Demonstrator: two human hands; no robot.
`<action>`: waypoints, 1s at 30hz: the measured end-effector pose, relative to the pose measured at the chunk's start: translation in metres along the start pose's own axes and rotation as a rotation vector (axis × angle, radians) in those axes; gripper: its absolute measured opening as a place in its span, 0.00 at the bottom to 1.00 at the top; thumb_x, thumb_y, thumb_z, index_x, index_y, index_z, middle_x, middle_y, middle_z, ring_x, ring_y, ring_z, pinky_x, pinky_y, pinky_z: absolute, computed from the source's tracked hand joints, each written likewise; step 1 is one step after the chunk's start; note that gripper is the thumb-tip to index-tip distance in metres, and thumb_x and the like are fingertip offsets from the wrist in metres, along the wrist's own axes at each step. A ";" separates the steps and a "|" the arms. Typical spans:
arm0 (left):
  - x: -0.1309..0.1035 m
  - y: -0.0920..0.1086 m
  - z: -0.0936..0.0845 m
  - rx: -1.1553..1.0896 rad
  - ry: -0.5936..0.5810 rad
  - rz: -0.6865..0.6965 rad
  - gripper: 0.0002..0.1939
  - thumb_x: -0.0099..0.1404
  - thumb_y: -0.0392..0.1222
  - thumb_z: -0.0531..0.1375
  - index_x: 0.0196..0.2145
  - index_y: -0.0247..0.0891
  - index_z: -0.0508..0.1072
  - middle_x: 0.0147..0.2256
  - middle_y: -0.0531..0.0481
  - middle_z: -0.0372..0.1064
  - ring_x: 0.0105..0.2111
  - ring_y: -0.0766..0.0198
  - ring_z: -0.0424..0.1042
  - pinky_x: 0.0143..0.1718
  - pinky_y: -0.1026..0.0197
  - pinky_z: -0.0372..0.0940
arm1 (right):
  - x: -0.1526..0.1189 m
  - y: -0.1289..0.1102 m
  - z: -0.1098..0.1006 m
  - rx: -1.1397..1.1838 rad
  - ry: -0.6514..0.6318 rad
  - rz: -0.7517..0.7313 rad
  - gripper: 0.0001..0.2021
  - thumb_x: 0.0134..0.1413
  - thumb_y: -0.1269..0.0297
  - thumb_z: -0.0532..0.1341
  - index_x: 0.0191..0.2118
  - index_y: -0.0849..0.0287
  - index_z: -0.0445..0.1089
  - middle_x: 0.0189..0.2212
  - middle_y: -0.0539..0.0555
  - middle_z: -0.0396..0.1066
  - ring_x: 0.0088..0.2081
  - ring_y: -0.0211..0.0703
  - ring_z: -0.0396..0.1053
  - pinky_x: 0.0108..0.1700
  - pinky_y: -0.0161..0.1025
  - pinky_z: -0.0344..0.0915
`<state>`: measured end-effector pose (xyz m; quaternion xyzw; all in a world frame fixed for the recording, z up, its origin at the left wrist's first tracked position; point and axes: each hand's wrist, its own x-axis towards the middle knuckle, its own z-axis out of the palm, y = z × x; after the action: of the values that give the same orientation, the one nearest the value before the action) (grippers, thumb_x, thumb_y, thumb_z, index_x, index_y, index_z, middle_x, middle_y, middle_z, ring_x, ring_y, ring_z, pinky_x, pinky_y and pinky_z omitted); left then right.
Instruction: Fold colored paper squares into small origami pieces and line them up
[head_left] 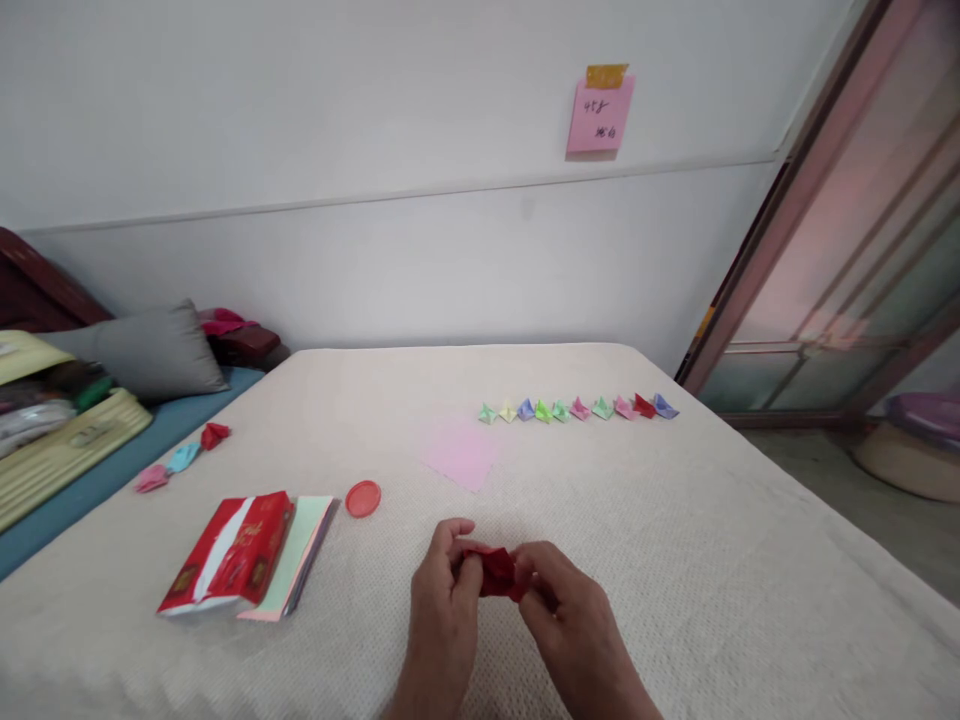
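A small piece of folded red paper (496, 572) is held between my two hands, just above the cloth-covered table near its front. My left hand (448, 600) pinches its left side with thumb and fingers. At its right end, my right hand (564, 610) grips the paper between thumb and forefinger. Fingers cover both ends of the fold, so its full shape is hidden. Beyond the hands lies a flat pink paper sheet (463, 455). To the left of it rests a round red lid-like disc (363, 499).
Several folded paper pieces (561, 411) in various colours form a row at the back right. A red tissue pack (232, 550) lies on a stack of coloured paper (300, 550) at left. Three folded pieces (184, 458) sit by the left edge. A pink note (600, 115) hangs on the wall.
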<state>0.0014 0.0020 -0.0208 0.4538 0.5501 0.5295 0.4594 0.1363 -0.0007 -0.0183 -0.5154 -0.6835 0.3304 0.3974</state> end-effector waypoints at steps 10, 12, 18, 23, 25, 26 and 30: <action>0.003 0.000 -0.002 0.190 0.002 0.073 0.11 0.63 0.36 0.51 0.43 0.39 0.65 0.28 0.50 0.72 0.30 0.59 0.71 0.36 0.58 0.65 | 0.002 -0.002 0.000 0.027 -0.003 -0.106 0.13 0.43 0.80 0.50 0.31 0.57 0.66 0.33 0.54 0.69 0.31 0.42 0.68 0.31 0.37 0.63; 0.004 0.000 -0.002 0.199 0.005 0.077 0.11 0.63 0.37 0.51 0.43 0.39 0.65 0.28 0.51 0.71 0.29 0.60 0.71 0.34 0.59 0.65 | 0.001 -0.003 -0.001 0.026 -0.006 -0.107 0.12 0.43 0.80 0.51 0.29 0.57 0.66 0.32 0.54 0.69 0.31 0.41 0.68 0.31 0.37 0.63; 0.012 -0.001 -0.007 0.264 0.013 0.087 0.11 0.63 0.39 0.51 0.43 0.38 0.66 0.26 0.52 0.71 0.28 0.59 0.71 0.31 0.60 0.63 | -0.002 0.001 -0.001 -0.082 -0.067 -0.265 0.12 0.54 0.76 0.52 0.37 0.56 0.70 0.41 0.57 0.69 0.36 0.43 0.71 0.36 0.38 0.68; 0.015 0.003 -0.011 0.319 -0.017 0.090 0.09 0.63 0.38 0.51 0.42 0.39 0.66 0.25 0.53 0.69 0.27 0.60 0.69 0.31 0.60 0.62 | -0.003 0.007 0.003 -0.315 -0.164 -0.363 0.18 0.56 0.78 0.46 0.40 0.57 0.71 0.44 0.61 0.69 0.32 0.43 0.72 0.29 0.37 0.69; 0.015 0.005 -0.011 0.320 -0.031 0.095 0.09 0.63 0.37 0.50 0.41 0.39 0.66 0.25 0.53 0.69 0.27 0.60 0.69 0.32 0.60 0.62 | -0.002 0.009 0.004 -0.356 -0.163 -0.392 0.18 0.56 0.78 0.45 0.41 0.57 0.70 0.45 0.61 0.69 0.32 0.44 0.73 0.28 0.38 0.69; 0.016 0.005 -0.011 0.317 -0.040 0.096 0.09 0.63 0.37 0.50 0.41 0.38 0.66 0.25 0.53 0.69 0.27 0.60 0.69 0.32 0.59 0.62 | -0.001 0.011 0.004 -0.362 -0.151 -0.409 0.18 0.56 0.78 0.45 0.41 0.57 0.70 0.45 0.61 0.69 0.32 0.44 0.73 0.28 0.38 0.69; 0.017 0.005 -0.011 0.248 -0.096 0.072 0.11 0.62 0.35 0.51 0.43 0.37 0.65 0.27 0.52 0.70 0.29 0.59 0.70 0.33 0.59 0.65 | -0.001 0.018 0.003 -0.306 -0.078 -0.426 0.16 0.57 0.77 0.45 0.38 0.57 0.67 0.44 0.61 0.68 0.31 0.42 0.72 0.28 0.36 0.69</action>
<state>-0.0123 0.0168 -0.0162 0.5513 0.5720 0.4515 0.4062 0.1415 0.0031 -0.0359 -0.4009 -0.8334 0.1517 0.3488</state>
